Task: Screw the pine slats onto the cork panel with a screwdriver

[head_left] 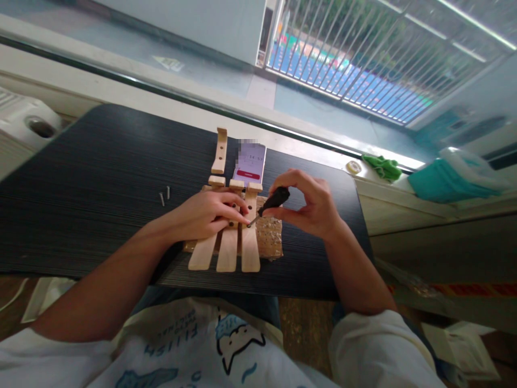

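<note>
Three pale wooden slats [228,250] lie side by side on a brown cardboard piece [270,240] on the black table [100,178]. My left hand [208,215] presses down on the slats, fingers closed around something small near a hole. My right hand [313,207] pinches a small black-handled screwdriver [274,199], its tip touching the rightmost slat next to my left fingertips. A fourth wooden slat [220,151] lies apart, farther back.
A phone [249,164] with a lit screen lies just behind the slats. Two loose screws [165,195] rest on the table to the left. A window ledge behind holds a green cloth [382,166], a tape roll [353,166] and a teal bag [448,180].
</note>
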Tool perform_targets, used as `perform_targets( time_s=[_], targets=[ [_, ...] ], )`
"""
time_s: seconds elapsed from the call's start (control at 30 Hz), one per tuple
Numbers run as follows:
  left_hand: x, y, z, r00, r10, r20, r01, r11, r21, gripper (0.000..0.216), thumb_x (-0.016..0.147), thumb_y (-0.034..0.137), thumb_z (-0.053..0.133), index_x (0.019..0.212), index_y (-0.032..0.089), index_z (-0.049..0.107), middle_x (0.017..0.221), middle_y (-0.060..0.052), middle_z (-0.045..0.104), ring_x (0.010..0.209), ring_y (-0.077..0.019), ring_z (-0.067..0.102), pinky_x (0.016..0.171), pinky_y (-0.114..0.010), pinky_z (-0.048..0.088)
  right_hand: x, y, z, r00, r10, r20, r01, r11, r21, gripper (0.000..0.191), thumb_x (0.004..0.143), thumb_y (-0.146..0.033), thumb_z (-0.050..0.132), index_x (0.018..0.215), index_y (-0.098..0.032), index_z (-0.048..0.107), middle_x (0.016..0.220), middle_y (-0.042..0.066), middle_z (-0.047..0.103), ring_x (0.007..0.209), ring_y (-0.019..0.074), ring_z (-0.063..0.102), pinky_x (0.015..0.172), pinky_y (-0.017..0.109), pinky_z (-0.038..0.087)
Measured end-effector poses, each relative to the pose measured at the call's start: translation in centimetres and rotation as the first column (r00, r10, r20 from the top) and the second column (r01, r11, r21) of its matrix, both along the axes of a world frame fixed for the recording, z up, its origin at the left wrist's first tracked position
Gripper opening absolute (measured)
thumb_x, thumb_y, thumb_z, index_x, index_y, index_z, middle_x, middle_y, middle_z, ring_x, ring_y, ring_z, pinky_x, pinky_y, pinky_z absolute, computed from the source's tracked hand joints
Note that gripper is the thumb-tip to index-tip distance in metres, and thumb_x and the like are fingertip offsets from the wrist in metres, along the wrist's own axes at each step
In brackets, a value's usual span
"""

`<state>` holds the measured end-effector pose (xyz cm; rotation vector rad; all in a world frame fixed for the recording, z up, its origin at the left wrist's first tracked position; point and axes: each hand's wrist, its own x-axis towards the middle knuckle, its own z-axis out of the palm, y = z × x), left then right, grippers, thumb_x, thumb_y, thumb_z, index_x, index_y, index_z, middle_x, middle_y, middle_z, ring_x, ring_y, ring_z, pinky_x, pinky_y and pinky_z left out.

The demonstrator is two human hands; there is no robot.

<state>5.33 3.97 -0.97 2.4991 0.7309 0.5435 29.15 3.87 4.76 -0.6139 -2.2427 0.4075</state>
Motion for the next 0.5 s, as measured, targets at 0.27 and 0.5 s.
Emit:
perform_targets(
  time_s=[0.27,0.5],
  targets=[
    [0.02,0.09,-0.14,1.0,-0.012,0.012,0.012,0.999,0.035,0.039,0.085,0.009,0.046,0.102,0.029,0.075,0.109,-0.001,0.07,0.101,-0.0159,0.064,0.091,-0.028,0.048,-0.26,0.06,0.05,0.998,0.061,-0.029,-0.059,0.994,0.088,0.027,0.082,-0.024,0.071,0.105,-0.02,0.058,0.091,0.001,0.07,0.071,0.0098,0.063,0.067,0.025,0.053],
    [0.0,0.05,-0.13,1.0,-0.005,0.01,0.005,1.0,-0.002,0.039,0.085,0.009,0.047,0.103,0.03,0.075,0.109,0.0,0.07,0.102,-0.0155,0.063,0.093,-0.029,0.048,0.16,0.2,0.8,0.995,0.084,0.055,-0.09,0.989,0.12,0.023,0.086,-0.026,0.064,0.107,-0.019,0.06,0.089,0.003,0.072,0.076,0.0125,0.065,0.071,0.03,0.054]
  ],
)
